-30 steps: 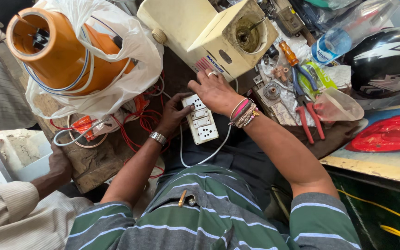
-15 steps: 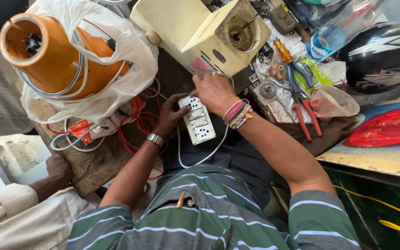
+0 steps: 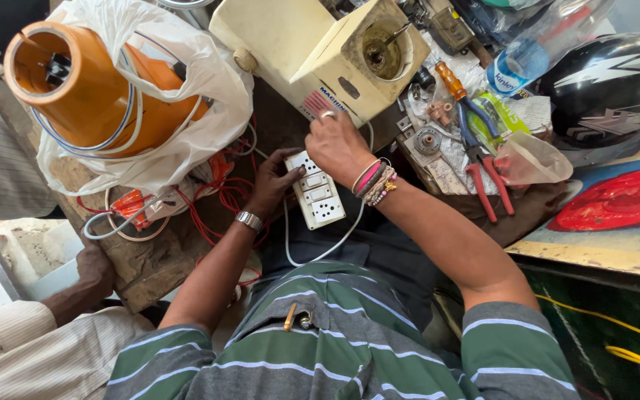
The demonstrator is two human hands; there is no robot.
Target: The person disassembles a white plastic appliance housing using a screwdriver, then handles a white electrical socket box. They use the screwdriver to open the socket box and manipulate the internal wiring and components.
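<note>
Two hands work on a white switchboard [image 3: 318,190] that lies on the table [image 3: 150,259] just below the cream machine [image 3: 320,52]. Left hand [image 3: 275,181] grips the board's left edge, fingers curled around it. Right hand [image 3: 337,146] rests on the board's top end, fingers bent down over it; whether they pinch a plug or press a switch I cannot tell, since the knuckles hide the tips. A white cable [image 3: 312,252] loops from the board's lower end toward the striped shirt. Red wires [image 3: 224,196] tangle left of the board, and pliers [image 3: 479,163] lie well to its right.

Done well, I judge this wants the left hand to brace the board flat and firm so it cannot slide, while the right pushes straight down, clear of the loose red wires.
</note>
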